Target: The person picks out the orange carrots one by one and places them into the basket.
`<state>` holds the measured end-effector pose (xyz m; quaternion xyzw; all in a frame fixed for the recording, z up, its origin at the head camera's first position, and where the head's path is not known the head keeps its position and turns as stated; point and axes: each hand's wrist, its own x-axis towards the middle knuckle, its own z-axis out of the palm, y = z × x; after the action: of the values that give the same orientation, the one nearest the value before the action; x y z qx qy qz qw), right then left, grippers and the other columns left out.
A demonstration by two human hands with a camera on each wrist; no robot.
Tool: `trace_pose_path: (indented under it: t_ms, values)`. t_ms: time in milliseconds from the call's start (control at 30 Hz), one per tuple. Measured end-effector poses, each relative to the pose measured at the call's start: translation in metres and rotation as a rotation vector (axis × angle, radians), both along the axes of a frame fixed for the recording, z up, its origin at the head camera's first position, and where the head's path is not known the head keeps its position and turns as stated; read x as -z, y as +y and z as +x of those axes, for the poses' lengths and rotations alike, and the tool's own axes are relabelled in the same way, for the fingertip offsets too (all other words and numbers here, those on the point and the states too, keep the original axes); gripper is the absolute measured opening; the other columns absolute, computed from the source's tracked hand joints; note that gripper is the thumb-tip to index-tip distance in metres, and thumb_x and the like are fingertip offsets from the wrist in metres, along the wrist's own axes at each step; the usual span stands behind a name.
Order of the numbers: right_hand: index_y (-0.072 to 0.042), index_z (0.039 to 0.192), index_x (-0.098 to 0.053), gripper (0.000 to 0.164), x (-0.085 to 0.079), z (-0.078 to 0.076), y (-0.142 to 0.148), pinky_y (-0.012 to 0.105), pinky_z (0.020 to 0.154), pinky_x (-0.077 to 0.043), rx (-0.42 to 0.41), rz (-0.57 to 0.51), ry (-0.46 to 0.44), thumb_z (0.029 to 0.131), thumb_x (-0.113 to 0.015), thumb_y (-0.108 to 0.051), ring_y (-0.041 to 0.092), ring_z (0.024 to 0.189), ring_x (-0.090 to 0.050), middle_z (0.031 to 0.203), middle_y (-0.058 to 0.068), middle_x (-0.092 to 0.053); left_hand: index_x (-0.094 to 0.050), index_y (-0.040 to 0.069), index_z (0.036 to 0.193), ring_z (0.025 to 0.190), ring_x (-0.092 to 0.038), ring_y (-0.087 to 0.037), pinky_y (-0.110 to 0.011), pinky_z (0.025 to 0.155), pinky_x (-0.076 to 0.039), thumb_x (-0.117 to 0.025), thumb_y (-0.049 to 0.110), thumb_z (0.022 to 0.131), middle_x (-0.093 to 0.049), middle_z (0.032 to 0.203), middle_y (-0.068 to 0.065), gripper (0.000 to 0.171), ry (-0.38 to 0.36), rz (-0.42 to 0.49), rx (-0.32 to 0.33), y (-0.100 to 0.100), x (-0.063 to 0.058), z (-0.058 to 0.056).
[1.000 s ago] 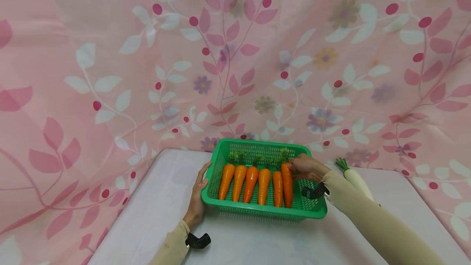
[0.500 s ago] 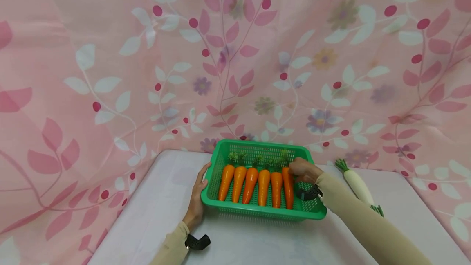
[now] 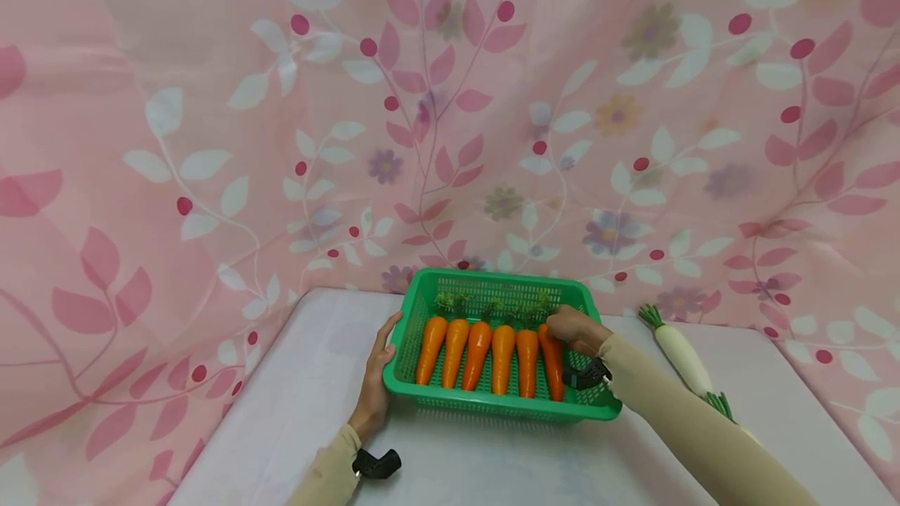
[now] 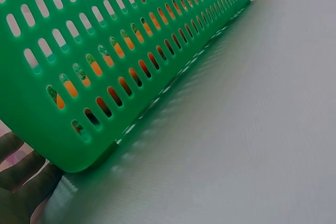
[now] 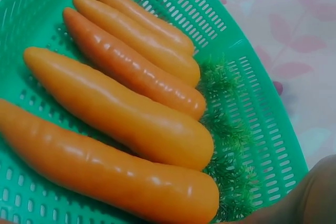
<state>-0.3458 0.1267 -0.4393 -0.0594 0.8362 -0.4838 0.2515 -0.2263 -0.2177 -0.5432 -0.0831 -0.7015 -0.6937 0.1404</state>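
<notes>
Several orange carrots with green tops lie side by side in a green plastic basket. My right hand holds the rightmost carrot near its leafy end; the fingertips are partly hidden behind the hand. In the right wrist view, other carrots lie close by, and only part of the hand shows at the lower right corner. My left hand rests against the basket's left side, its fingers fairly straight along the outer wall in the left wrist view.
A white radish with a green top lies on the white table, right of the basket. Another green top shows beside it, its body mostly hidden by my right sleeve. A pink floral cloth hangs behind the table.
The rightmost carrot has moved slightly down and right, away from its neighbour, with my right hand on it. My right arm has shifted a little left, uncovering more radish. The left hand stays put.
</notes>
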Motion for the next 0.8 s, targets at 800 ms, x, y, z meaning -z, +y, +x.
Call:
trace_pose_path:
  t_ms: [800]
  values:
    - [0.012, 0.114, -0.044, 0.02, 0.0032, 0.009, -0.001, 0.041, 0.07, -0.036, 0.041, 0.207, 0.248, 0.096, -0.046, 0.005, 0.027, 0.074, -0.036, 0.09, 0.017, -0.039, -0.033, 0.036, 0.166, 0.155, -0.028, -0.025, -0.061, 0.121, -0.018, -0.025, 0.033, 0.111, -0.026, 0.174, 0.006, 0.056, -0.011, 0.002, -0.014, 0.0002, 0.0026, 0.0003]
